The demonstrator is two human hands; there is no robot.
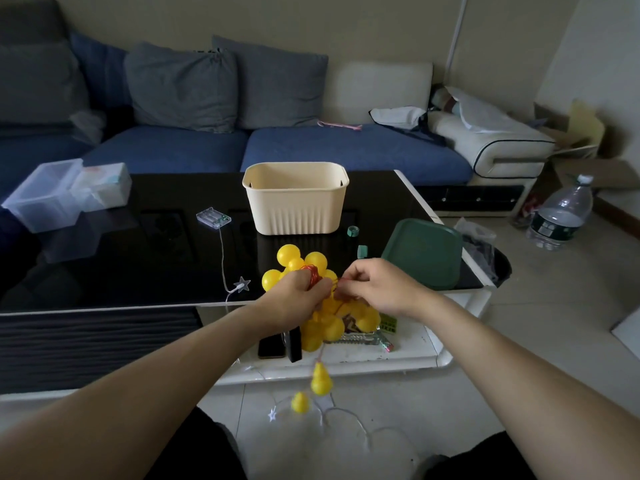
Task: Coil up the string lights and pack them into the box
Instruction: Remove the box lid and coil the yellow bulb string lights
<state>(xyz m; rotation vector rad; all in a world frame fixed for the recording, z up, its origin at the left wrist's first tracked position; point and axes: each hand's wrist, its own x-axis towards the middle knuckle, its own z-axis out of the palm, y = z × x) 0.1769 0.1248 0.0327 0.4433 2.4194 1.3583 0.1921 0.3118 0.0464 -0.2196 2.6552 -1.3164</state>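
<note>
Yellow string lights (313,296) were gripped, largely bunched, in the left hand (298,296) before the empty box (295,199); red wire was pinched by the right hand (372,284). Loose bulbs (320,379) remained; packing was not begun.

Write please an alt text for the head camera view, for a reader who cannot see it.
A person's left hand holds a bunch of yellow gourd-shaped string lights wound with red wire, while the right hand pinches the wire beside it. Some lights dangle toward the floor. Behind, on a black table, stand an open cream box, a green lid and a clear battery case.
</note>
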